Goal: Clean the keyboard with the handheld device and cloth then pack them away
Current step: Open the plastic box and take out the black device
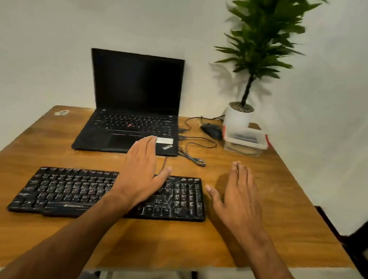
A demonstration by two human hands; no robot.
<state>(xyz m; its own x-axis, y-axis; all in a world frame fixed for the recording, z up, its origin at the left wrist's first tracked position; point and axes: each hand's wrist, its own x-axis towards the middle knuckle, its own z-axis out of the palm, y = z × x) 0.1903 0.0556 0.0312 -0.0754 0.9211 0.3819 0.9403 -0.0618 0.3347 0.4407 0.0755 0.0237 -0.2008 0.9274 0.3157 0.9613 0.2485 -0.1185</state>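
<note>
Broadly, a wooden table (249, 224) fills the lower half of the view, set against a pale wall. At 12 o'clock on the table stands an open black laptop (131, 110) with a dark screen. At 1 o'clock a leafy plant (262, 37) rises from a white pot (237, 118) in the far corner.

Below the laptop, toward 7 o'clock, a black keyboard (66, 190) lies flat and slightly slanted, its keys marked with pale smears and dust. The left hand (141, 176) is spread palm down above the keyboard's right half, fingers straight and together, reaching up over the laptop's front edge at 12 o'clock; it grasps nothing, and whether it touches the keys cannot be told. The right hand (239, 198) is spread palm down over bare wood just beside the keyboard's right end, at its 3 o'clock, fingers straight and released, thumb pointing toward the keyboard.

A clear plastic box (245, 141) with red clips sits in front of the pot, dark items dimly visible inside. Just at its 9 o'clock lies a black mouse (212, 131), and thin cables (194, 152) loop from the laptop's right side.
</note>
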